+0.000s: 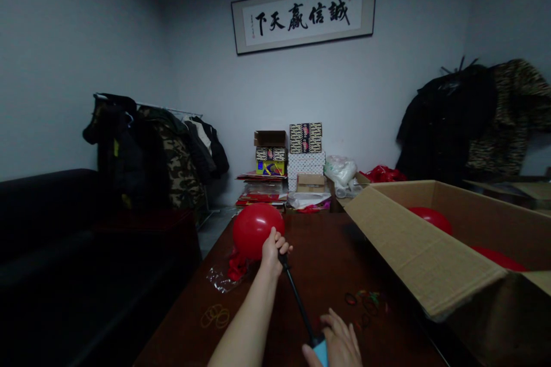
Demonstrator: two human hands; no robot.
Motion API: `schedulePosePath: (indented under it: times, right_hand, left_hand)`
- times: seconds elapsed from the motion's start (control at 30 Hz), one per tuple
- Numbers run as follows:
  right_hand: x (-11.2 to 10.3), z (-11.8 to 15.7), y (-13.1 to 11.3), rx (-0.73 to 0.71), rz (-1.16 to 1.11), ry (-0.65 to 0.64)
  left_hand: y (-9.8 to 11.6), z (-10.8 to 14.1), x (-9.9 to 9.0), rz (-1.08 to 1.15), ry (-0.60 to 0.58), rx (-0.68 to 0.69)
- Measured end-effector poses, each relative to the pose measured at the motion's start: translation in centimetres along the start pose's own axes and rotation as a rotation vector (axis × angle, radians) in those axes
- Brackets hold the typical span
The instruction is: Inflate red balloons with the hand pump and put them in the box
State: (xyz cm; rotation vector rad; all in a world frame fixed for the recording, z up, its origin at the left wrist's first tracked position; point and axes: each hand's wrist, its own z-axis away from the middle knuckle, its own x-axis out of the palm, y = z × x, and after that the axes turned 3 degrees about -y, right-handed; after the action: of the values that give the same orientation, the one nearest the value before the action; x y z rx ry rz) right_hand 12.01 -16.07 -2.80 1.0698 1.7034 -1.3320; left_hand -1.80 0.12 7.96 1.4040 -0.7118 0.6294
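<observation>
"Both ends of the pump [298, 301] held?"

"Yes: my left hand [275, 249] grips the black end, right beside the red balloon [257, 230]. My right hand [338, 339] wraps the blue end, nearer me than the balloon."

"And the balloon itself?"

"Above the desk [325, 243]. Rubber bands [216, 315] lie nearer me than it; an open cardboard box [417, 241] stands to its right."

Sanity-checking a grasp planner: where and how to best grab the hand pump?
Likely the blue near end of the hand pump, from the right, where the right hand is. It looks broader than the slim black shaft, and the pump slants toward the wearer, so that end lies closest. The far end is covered by the left hand, beside the red balloon.
</observation>
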Motion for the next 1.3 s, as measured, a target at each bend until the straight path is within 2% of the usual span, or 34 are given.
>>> schedulePosePath:
  times: [0.13,0.3,0.47,0.57,1.0,1.2,1.3]
  right_hand:
    - [-0.5,-0.4,-0.2,-0.028,-0.028,0.036]
    - [-2.0,-1.9,-0.9,-0.022,-0.061,0.06]
    - [-3.5,-4.2,-1.5,0.002,-0.096,0.012]
    - [-3.9,-5.2,-1.7,0.025,-0.098,-0.024]
    - [-3.1,-4.7,-2.4,0.025,-0.061,-0.009]
    - [-1.9,-3.0,-1.7,-0.008,-0.026,-0.05]
    - [-0.7,-2.0,-1.4,-0.023,0.013,-0.006]
  left_hand:
    - [-0.7,0.5,0.7,-0.022,-0.029,-0.006]
    - [-2.8,1.4,1.0,-0.028,-0.065,-0.028]
    - [-5.1,2.5,0.9,-0.013,-0.101,-0.081]
    - [-5.7,2.9,0.7,-0.015,-0.101,-0.083]
    - [-5.0,2.5,0.3,-0.058,-0.064,-0.057]
    - [-2.9,1.5,-0.4,-0.05,-0.025,-0.01]
    - [-1.4,0.9,-0.8,-0.032,-0.006,0.002]
